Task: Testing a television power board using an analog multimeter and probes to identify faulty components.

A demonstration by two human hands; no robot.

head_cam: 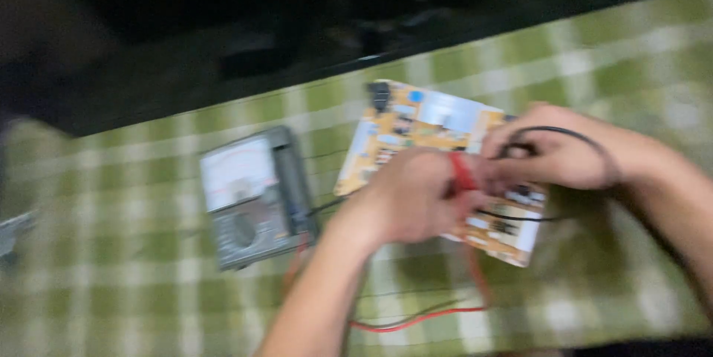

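Note:
A tan circuit board (416,123) with several components lies on a green checked cloth (119,253). My left hand (408,197) is closed around a red test probe (462,173) over the board's middle. My right hand (553,153) grips a black test probe (520,151), whose black lead loops over the back of that hand. Both hands meet above the board and hide its centre. The picture is blurred by motion.
A grey analogue multimeter (252,194) with a white dial lies left of the board. A red lead (423,320) and a dark lead trail over the cloth near my left forearm. A dark edge and shadowed area run along the top.

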